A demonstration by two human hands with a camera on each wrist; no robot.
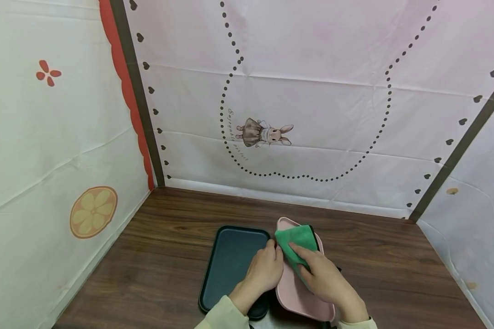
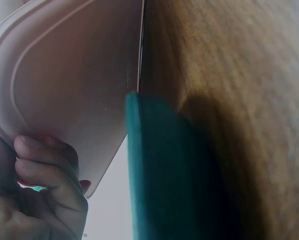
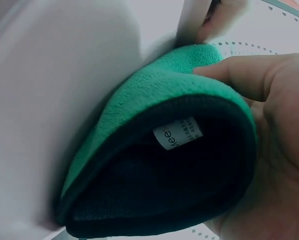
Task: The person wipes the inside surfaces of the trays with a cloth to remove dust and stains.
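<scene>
A pink tray (image 1: 298,299) is raised off the table and tilted, its underside showing in the left wrist view. My left hand (image 1: 264,269) grips its left edge, with curled fingers (image 2: 44,157) against the underside. On the tray's upper face lies a folded green cloth (image 1: 299,237) with dark edging. My right hand (image 1: 325,276) holds this cloth against the tray; the right wrist view shows its dark inner side and a white label (image 3: 177,133). Left of the pink tray, a dark green tray (image 1: 234,256) lies on the table, near my left hand.
The brown wood-grain table (image 1: 173,237) extends to both sides of the trays. Printed white fabric walls (image 1: 313,109) stand at the back, left and right. A light grey patch (image 1: 277,321) shows at the front between the trays.
</scene>
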